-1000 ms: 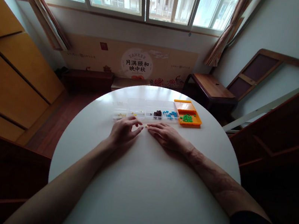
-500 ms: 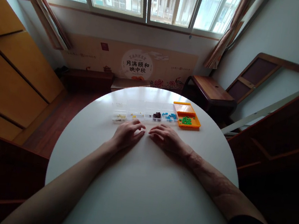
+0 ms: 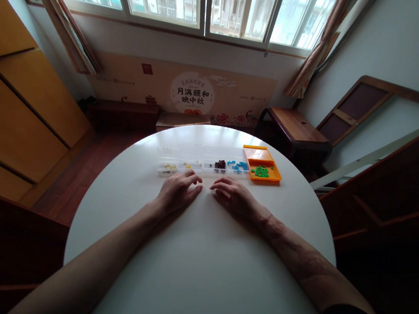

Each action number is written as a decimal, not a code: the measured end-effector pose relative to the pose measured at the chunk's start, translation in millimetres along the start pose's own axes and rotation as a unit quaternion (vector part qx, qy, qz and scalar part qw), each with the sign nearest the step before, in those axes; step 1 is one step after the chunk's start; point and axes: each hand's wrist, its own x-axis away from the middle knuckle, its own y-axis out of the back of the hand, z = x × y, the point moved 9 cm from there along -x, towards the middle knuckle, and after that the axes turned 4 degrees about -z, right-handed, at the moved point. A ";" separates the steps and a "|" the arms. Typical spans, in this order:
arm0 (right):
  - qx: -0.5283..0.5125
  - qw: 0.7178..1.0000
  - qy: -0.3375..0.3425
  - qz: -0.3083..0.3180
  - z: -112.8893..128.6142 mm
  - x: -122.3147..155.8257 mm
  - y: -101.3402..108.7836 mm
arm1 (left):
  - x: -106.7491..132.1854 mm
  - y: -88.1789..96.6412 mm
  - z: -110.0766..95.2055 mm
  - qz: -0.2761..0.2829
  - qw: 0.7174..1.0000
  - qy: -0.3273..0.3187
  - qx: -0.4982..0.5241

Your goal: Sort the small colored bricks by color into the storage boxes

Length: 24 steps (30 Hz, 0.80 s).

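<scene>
My left hand (image 3: 178, 192) lies palm down on the round white table (image 3: 195, 271), fingers loosely bent and pointing toward the right hand. A small gap separates it from my right hand (image 3: 233, 195), which also rests palm down with its fingertips curled a little. I see nothing in either hand. Just beyond the fingertips stands a clear compartment box (image 3: 197, 156) holding yellow pieces (image 3: 170, 165), dark brown pieces (image 3: 220, 164) and blue pieces (image 3: 240, 166). An orange tray (image 3: 259, 156) with green pieces (image 3: 260, 172) adjoins it on the right.
A dark wooden stool (image 3: 295, 128) and a leaning wooden frame (image 3: 361, 104) stand past the table at the right. Yellow cabinets (image 3: 6, 109) line the left wall. A printed cardboard box (image 3: 188, 90) sits under the window.
Both hands have drawn slightly back from the box and their fingers have curled in. The tiny pale piece seen between the fingertips a second ago no longer shows.
</scene>
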 end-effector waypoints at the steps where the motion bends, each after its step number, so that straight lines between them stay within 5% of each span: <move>1: 0.015 1.000 0.000 0.002 -0.3 -0.1 -0.9 | 0.4 -0.2 1.2 -0.001 1.000 0.002 0.001; 7: 0.157 0.987 -0.041 0.002 -10.8 0.6 -3.8 | 3.0 -2.5 3.2 0.001 1.000 -0.010 0.007; 14: 0.136 0.989 -0.059 -0.009 -18.3 2.5 -2.9 | 0.8 13.3 7.4 -0.033 0.999 0.008 -0.007; 24: 0.080 0.995 -0.049 -0.042 -20.4 4.0 7.9 | 1.9 65.5 76.1 -0.128 0.972 0.161 -0.114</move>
